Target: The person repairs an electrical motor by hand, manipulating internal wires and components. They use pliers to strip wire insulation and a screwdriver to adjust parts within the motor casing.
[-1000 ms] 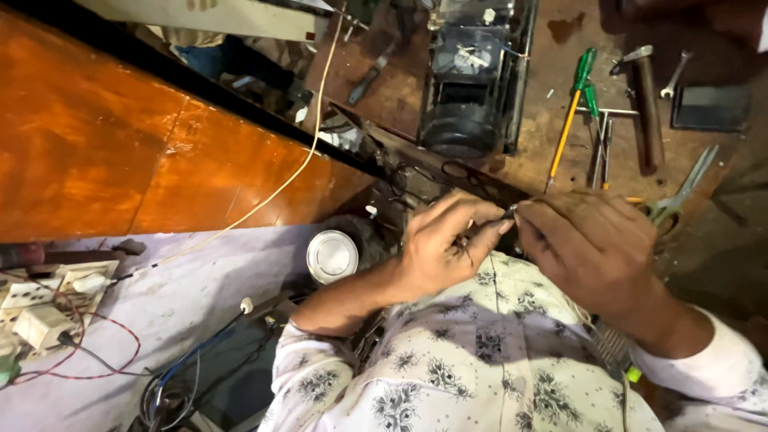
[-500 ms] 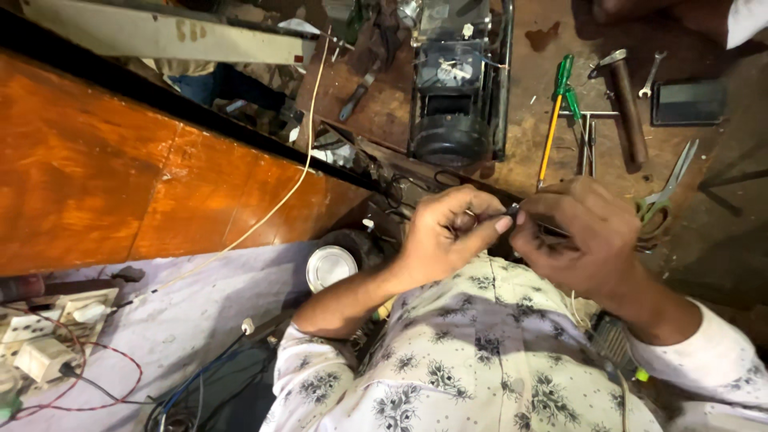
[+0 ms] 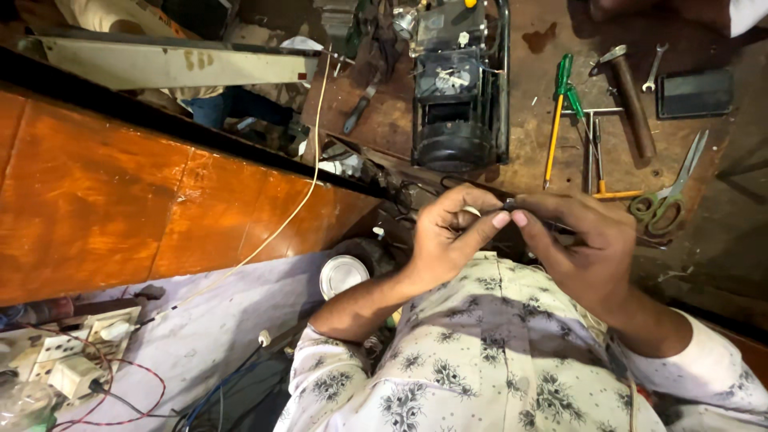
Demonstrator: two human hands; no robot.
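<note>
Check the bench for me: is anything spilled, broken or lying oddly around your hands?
A dark stain marks the brown floor near the black motor unit, like a spill. Loose red wires trail from the opened switch board. The left hand and right hand pinch a small dark part; nothing there looks broken.

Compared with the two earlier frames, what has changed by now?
Little. The left hand and right hand stay together, fingertips pinching a small dark part between them; nothing was let go. The view has shifted slightly. The scissors, green screwdrivers and black motor lie as before.
</note>
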